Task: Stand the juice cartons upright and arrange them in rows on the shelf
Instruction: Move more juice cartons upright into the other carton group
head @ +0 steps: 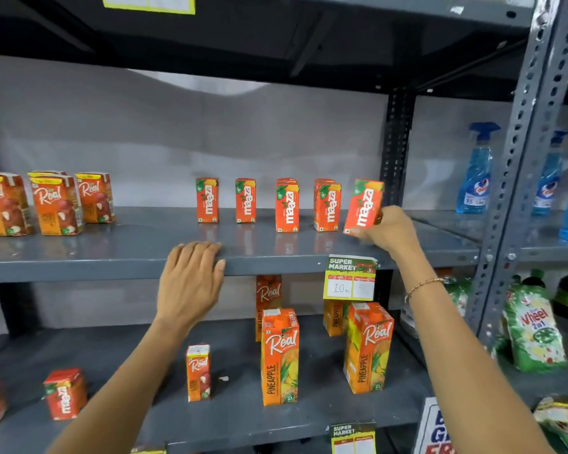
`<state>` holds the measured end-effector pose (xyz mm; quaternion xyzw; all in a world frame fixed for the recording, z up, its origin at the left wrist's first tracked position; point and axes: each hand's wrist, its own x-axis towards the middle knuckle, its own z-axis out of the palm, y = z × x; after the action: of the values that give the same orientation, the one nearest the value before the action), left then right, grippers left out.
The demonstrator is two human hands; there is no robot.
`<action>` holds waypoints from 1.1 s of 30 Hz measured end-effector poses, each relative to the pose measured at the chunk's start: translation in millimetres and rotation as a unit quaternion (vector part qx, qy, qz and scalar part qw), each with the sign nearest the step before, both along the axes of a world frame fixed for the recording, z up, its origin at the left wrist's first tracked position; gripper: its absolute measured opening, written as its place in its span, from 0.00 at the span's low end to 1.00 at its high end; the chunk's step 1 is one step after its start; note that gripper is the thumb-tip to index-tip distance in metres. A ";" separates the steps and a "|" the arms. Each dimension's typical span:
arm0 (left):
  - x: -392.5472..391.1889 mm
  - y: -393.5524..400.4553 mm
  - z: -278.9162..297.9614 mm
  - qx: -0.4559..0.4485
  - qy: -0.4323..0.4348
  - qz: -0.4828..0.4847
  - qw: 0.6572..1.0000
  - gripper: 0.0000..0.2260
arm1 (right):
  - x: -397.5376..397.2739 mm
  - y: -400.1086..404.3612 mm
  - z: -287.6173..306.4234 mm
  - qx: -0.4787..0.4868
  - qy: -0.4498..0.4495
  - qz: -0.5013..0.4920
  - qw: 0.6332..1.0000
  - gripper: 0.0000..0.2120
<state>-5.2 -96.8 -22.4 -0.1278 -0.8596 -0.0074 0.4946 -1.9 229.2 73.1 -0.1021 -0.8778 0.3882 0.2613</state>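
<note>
Small orange Maaza cartons stand upright in a spaced row on the grey middle shelf [112, 253]: one at the left [207, 200], a second [245, 200], then two short stacks front to back [287, 206] [327, 206]. My right hand [386, 229] is shut on another Maaza carton [364, 206], tilted slightly, at the right end of that row with its lower edge near the shelf. My left hand [191, 276] rests flat on the shelf's front edge, fingers together, holding nothing. Three Real cartons [56, 204] stand upright at the shelf's left.
The lower shelf holds tall Real pineapple cartons [280, 355] [368, 348], a small Real carton [198, 371] and a Maaza carton [65, 393]. A price tag [350, 278] hangs on the shelf edge. A perforated steel upright [518, 152] separates blue spray bottles [477, 168] and detergent packs [535, 329].
</note>
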 end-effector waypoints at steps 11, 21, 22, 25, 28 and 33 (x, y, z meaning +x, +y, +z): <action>5.6 -157.3 1.0 0.042 -0.010 0.072 0.996 0.19 | -30.4 -198.8 -4.8 0.000 0.003 0.175 0.984 0.26; -1.6 -162.6 -7.7 0.053 0.035 0.020 0.998 0.16 | -90.9 -288.6 14.9 0.079 -0.021 0.152 0.985 0.31; -2.4 -162.8 -7.7 0.050 0.035 0.020 0.998 0.17 | -94.4 -291.8 14.7 0.080 -0.026 0.152 0.985 0.31; -4.1 -164.1 -8.4 0.045 0.039 0.017 0.998 0.18 | -102.6 -297.5 11.8 0.073 -0.044 0.157 0.984 0.31; -4.9 -164.5 -9.0 0.044 0.042 0.015 0.998 0.18 | -106.4 -297.7 8.6 0.072 -0.057 0.161 0.983 0.32; -5.1 -164.1 -9.1 0.040 0.042 0.017 0.998 0.18 | -105.5 -294.4 7.2 0.089 -0.061 0.166 0.980 0.33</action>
<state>-10.2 -260.9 -31.5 -0.0938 -0.8390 -0.0284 0.5352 -107.4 -65.2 80.3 0.0454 -0.9280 0.3393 0.1472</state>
